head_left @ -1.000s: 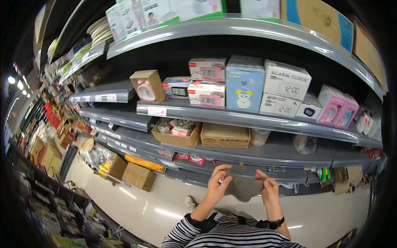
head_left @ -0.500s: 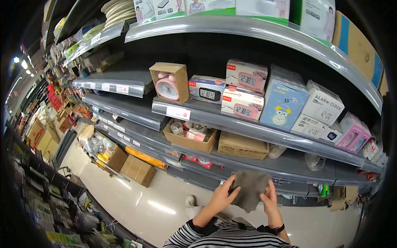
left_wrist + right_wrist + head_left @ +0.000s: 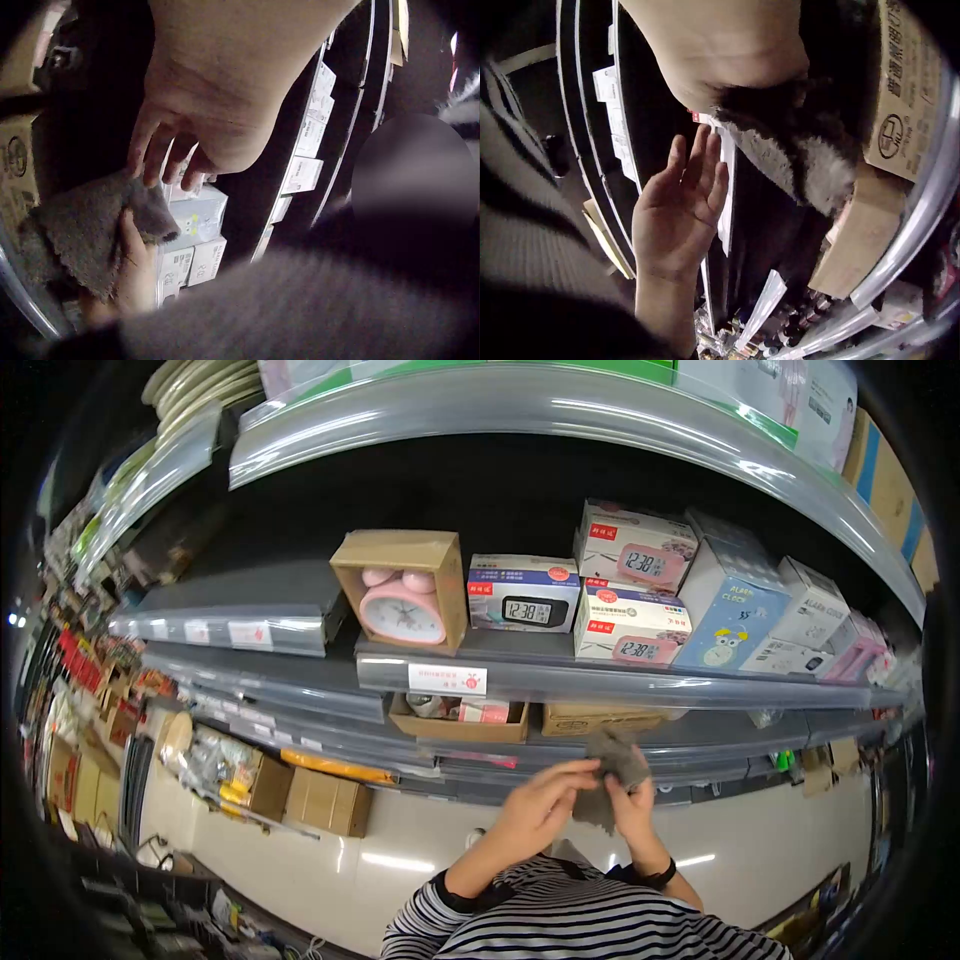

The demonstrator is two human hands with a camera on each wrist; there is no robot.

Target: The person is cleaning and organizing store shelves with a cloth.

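Note:
A grey cloth (image 3: pixel 598 805) hangs bunched between the two hands, over the aisle floor in front of the shelves. My right hand (image 3: pixel 636 815) grips it, thumb pressed on the fabric; the left wrist view also shows this thumb on the cloth (image 3: pixel 90 225). Beside it, my left hand (image 3: pixel 532 818) has its fingers extended, with fingertips at the cloth's edge. The right wrist view shows the left palm (image 3: pixel 676 214) turned up with nothing in it. There, the right hand's (image 3: pixel 731 52) fingers are mostly hidden behind the wrist and cloth.
Ahead, a shelf edge (image 3: pixel 620 685) carries a boxed pink clock (image 3: pixel 402 610), a dark digital clock box (image 3: pixel 521 595), pink clock boxes (image 3: pixel 640 550) and a blue box (image 3: pixel 735 610). Cartons (image 3: pixel 328 802) stand on the floor at left. Dark racks (image 3: pixel 130 910) line the lower left.
The cloth was spread between both hands and is now bunched at the right hand. The left hand's fingers have straightened. The view has moved closer to the clock shelf.

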